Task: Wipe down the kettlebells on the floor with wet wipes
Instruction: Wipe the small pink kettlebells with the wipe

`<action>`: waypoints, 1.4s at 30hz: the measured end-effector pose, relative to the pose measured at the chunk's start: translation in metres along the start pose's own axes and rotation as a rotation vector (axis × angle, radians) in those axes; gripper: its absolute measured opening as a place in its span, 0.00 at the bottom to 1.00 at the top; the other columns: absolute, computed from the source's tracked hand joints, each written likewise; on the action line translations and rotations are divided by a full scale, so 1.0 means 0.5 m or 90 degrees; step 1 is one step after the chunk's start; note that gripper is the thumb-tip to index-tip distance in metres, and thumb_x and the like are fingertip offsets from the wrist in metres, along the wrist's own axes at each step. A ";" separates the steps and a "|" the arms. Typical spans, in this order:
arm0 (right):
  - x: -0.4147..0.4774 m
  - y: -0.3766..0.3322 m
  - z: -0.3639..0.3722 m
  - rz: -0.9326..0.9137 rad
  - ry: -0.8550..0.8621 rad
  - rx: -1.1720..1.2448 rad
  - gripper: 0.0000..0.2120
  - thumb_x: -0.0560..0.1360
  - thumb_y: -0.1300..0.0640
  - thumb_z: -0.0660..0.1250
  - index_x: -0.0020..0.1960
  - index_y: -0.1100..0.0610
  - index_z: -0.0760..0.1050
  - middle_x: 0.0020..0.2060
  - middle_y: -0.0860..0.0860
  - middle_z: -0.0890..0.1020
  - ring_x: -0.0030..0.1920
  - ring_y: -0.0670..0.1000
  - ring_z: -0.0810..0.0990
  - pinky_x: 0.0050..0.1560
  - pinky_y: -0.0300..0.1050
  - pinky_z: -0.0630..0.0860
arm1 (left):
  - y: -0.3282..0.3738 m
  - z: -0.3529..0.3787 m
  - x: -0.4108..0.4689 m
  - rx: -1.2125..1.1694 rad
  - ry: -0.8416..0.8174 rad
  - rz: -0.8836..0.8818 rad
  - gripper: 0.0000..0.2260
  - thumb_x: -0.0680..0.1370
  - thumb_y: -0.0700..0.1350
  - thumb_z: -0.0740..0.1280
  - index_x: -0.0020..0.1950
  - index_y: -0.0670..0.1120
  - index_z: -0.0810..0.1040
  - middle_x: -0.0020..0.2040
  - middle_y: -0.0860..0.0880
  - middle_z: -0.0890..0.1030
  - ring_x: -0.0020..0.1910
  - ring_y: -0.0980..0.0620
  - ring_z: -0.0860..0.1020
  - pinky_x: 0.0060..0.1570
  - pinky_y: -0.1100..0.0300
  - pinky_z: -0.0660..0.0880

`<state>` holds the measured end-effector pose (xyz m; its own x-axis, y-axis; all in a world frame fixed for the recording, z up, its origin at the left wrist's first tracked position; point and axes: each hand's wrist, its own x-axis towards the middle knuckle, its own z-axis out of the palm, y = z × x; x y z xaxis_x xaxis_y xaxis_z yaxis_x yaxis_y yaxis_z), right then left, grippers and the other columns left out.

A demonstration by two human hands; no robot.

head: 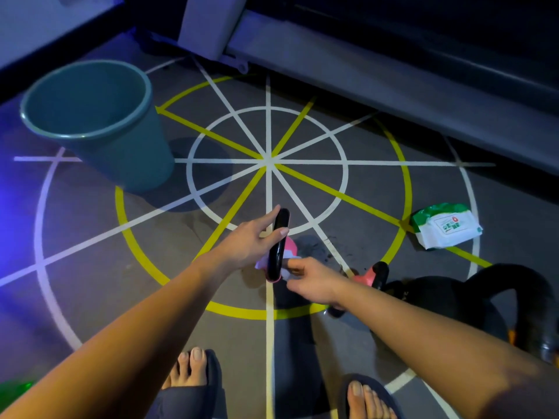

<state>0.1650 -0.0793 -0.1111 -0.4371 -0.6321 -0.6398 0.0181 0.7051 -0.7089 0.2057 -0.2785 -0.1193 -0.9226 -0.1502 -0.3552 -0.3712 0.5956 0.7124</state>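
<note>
On the floor (151,237), the left grip (257,237) clamps the pink kettlebell (292,245) by its black handle (281,219) to steady it (thumb over, it seems) while the right grip (308,281) pinches a wet wipe (289,254) against its side.

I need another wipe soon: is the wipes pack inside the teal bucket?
No, the wipes pack lies on the floor, well to the right of the bucket, which stands apart.

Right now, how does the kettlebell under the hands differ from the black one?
The pink kettlebell is smaller than the black kettlebell. The left hand holds the pink one's handle and the right hand presses a wipe to it; no hand is on the black one. Both stand on the floor.
</note>
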 end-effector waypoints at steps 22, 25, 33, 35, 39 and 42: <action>-0.014 -0.020 0.002 -0.091 0.035 -0.404 0.12 0.78 0.57 0.61 0.61 0.49 0.73 0.46 0.49 0.77 0.43 0.53 0.74 0.35 0.43 0.67 | 0.017 -0.012 -0.007 0.012 -0.014 -0.012 0.32 0.78 0.70 0.57 0.80 0.65 0.56 0.59 0.49 0.82 0.54 0.50 0.80 0.60 0.48 0.76; 0.003 -0.020 0.013 -0.063 0.095 -0.362 0.11 0.80 0.57 0.61 0.58 0.47 0.77 0.43 0.50 0.76 0.43 0.56 0.75 0.37 0.45 0.68 | 0.026 -0.013 -0.008 0.021 -0.011 -0.010 0.30 0.81 0.66 0.59 0.81 0.63 0.56 0.57 0.48 0.82 0.53 0.50 0.80 0.59 0.49 0.76; 0.011 -0.026 0.003 -0.038 0.014 0.209 0.10 0.81 0.64 0.64 0.56 0.56 0.82 0.46 0.49 0.86 0.48 0.46 0.83 0.52 0.36 0.76 | 0.020 -0.011 -0.009 0.007 -0.020 -0.004 0.31 0.79 0.69 0.58 0.81 0.64 0.55 0.63 0.48 0.80 0.53 0.49 0.81 0.54 0.50 0.79; 0.008 -0.023 -0.001 -0.044 0.013 0.324 0.09 0.82 0.64 0.62 0.53 0.57 0.81 0.37 0.48 0.82 0.38 0.45 0.78 0.47 0.37 0.74 | 0.021 -0.009 -0.008 0.000 -0.020 -0.008 0.30 0.80 0.67 0.58 0.81 0.64 0.55 0.64 0.48 0.80 0.53 0.48 0.81 0.54 0.51 0.79; 0.021 -0.005 -0.013 -0.002 -0.032 0.468 0.10 0.82 0.62 0.61 0.54 0.57 0.81 0.35 0.54 0.72 0.35 0.51 0.69 0.57 0.49 0.77 | 0.019 -0.008 -0.007 0.014 -0.021 -0.020 0.30 0.79 0.69 0.57 0.80 0.65 0.55 0.61 0.47 0.81 0.56 0.48 0.80 0.62 0.48 0.75; 0.025 0.006 -0.004 -0.049 -0.023 0.368 0.12 0.82 0.63 0.61 0.62 0.57 0.79 0.49 0.53 0.84 0.48 0.49 0.81 0.61 0.47 0.77 | 0.019 -0.010 -0.007 0.013 -0.021 -0.015 0.32 0.77 0.71 0.56 0.80 0.65 0.56 0.61 0.47 0.81 0.55 0.49 0.79 0.61 0.48 0.75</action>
<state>0.1575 -0.0844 -0.1208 -0.4254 -0.6927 -0.5824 0.4799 0.3729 -0.7941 0.2049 -0.2765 -0.1083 -0.9096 -0.1388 -0.3917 -0.3904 0.6082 0.6911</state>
